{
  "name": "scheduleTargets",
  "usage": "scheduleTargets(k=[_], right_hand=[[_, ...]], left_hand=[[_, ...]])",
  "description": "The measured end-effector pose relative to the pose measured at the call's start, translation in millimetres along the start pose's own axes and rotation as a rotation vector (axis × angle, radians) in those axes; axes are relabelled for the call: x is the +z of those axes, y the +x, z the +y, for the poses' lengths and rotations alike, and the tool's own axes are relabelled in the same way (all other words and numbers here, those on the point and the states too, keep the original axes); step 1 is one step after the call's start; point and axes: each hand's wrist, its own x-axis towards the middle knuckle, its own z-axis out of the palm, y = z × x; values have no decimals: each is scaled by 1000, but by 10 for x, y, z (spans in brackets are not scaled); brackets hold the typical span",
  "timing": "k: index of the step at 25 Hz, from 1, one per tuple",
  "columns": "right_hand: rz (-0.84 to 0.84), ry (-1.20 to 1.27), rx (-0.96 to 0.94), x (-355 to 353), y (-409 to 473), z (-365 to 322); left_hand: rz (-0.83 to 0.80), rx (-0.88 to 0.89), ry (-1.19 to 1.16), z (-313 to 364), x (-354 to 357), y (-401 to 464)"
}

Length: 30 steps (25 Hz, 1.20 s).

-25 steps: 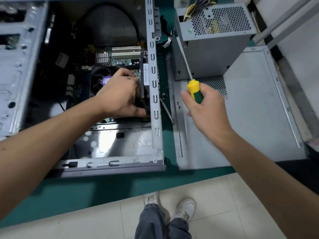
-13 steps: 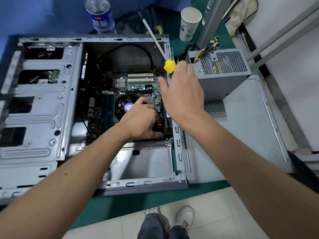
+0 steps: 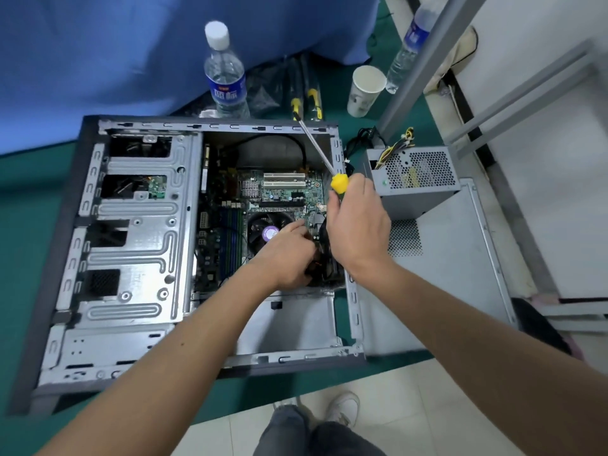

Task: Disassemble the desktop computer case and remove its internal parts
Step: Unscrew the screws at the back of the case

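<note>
The open grey computer case (image 3: pixel 141 245) lies on its side on the green table. Inside it sit the green motherboard (image 3: pixel 289 192) and a black CPU fan (image 3: pixel 263 225) with a purple hub. My left hand (image 3: pixel 286 255) reaches into the case beside the fan and grips a black part at the rear wall; what its fingers hold is partly hidden. My right hand (image 3: pixel 357 225) hovers over the case's rear edge and grips a yellow-and-green screwdriver (image 3: pixel 339 184), whose metal shaft points up and away.
The removed power supply (image 3: pixel 414 179) stands on the detached side panel (image 3: pixel 454 268) right of the case. Behind the case stand a water bottle (image 3: pixel 225 74), a paper cup (image 3: pixel 365 90), a second bottle (image 3: pixel 408 47) and more screwdrivers (image 3: pixel 311 100). A metal frame post (image 3: pixel 418 60) rises at the right.
My right hand swung the screwdriver from over the side panel to above the case's rear wall. The view pulled back and up. My left hand stayed beside the fan.
</note>
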Motion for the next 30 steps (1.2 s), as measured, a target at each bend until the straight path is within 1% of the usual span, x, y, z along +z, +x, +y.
scheduleTargets(k=[2,3,4,5,7,8,10,11,12,13,16,19,21,23,26,28,30], right_hand=[[-16,-4,3,-19,6,-19],[-25,-7,6,-21,8,-24],[-33,-10,6,-15,9,-25],[-34,-14,2,-12,15,-29],[-26,-14,-8,2,22,-30],[-22,-9,-9,10,28,-26],[-22,-5,-13,13,38,-20],[-27,-8,-14,11,37,-17],[-33,-8,-15,7,40,-19],[-38,0,-15,2,44,-18],[-58,44,-7,-22,31,-5],[-110,51,0,-65,47,5],[-200,110,34,-180,73,23],[-281,242,83,-331,102,64],[-344,607,169,-619,95,38],[-509,808,218,-805,95,-78],[-681,894,260,-895,67,-191]], left_hand=[[-29,33,-3,-23,-53,-134],[-10,58,-76,-29,-75,-218],[41,63,-202,-32,-97,-314],[108,30,-355,-34,-135,-411],[223,-130,-674,-53,-222,-556],[252,-216,-862,-70,-270,-601],[276,-331,-1241,-75,-403,-644],[284,-367,-1377,-62,-486,-652],[292,-388,-1455,-47,-566,-661],[303,-396,-1464,-26,-639,-663],[328,-434,-1366,60,-784,-663],[335,-511,-1444,130,-932,-716],[306,-541,-1472,139,-1027,-791],[273,-545,-1394,99,-1034,-856],[278,-468,-1236,26,-1024,-910],[273,-381,-1083,1,-1026,-853],[249,-281,-901,25,-1049,-794]])
